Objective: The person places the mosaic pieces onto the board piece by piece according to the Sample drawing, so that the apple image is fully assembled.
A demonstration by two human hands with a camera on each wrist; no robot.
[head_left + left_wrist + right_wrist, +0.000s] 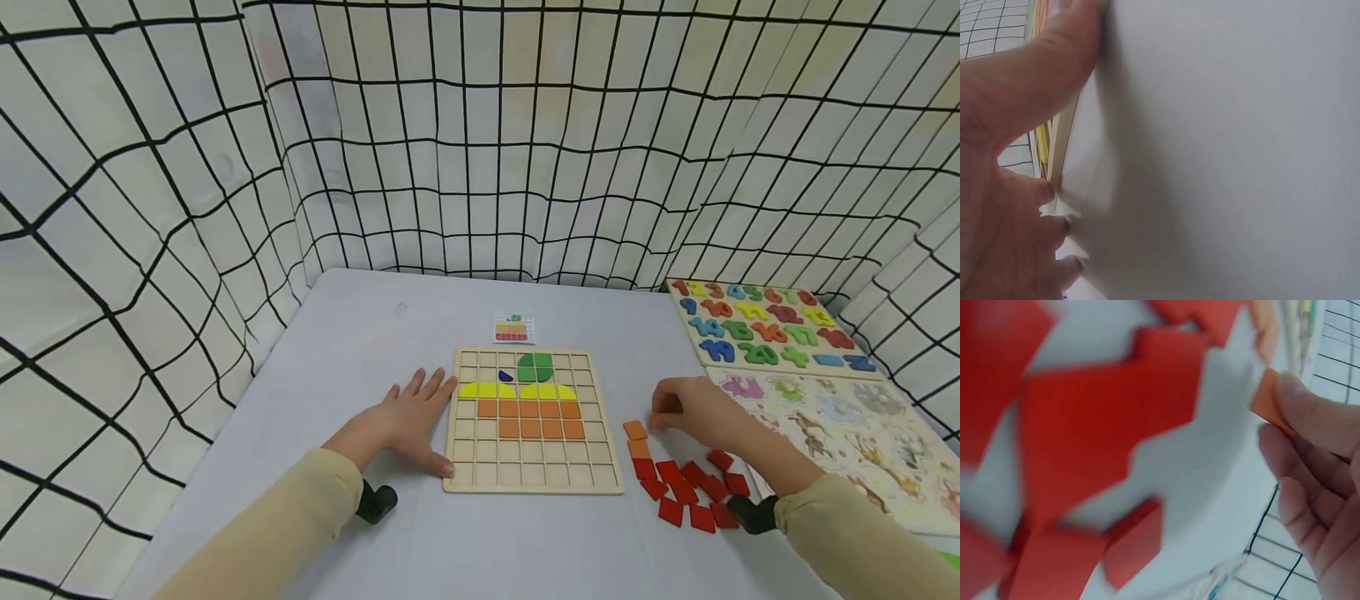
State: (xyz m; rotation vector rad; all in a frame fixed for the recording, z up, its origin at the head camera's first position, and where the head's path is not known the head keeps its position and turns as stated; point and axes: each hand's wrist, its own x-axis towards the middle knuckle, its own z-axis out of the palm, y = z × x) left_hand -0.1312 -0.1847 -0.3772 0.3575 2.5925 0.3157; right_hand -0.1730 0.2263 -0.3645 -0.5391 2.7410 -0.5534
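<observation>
My left hand (405, 421) lies with fingers spread at the left edge of a wooden grid board (536, 477), its thumb and a fingertip at the frame. Green pieces (535, 367), a small blue piece (506, 377), yellow pieces (487, 390) and two rows of orange squares (530, 409) fill part of the grid. To the board's right, my right hand (697, 408) pinches an orange square tile (1266, 397) between thumb and finger, hidden by the hand in the head view. Two loose orange tiles (634, 430) lie beside the fingertips, and several red tiles (684, 490) are scattered nearer me.
Behind the board lies a small picture card (513, 328). At the right are a number puzzle board (765, 325) and an animal puzzle board (847, 433), the latter partly under my right forearm. Black netting (510, 142) surrounds the white table (360, 325).
</observation>
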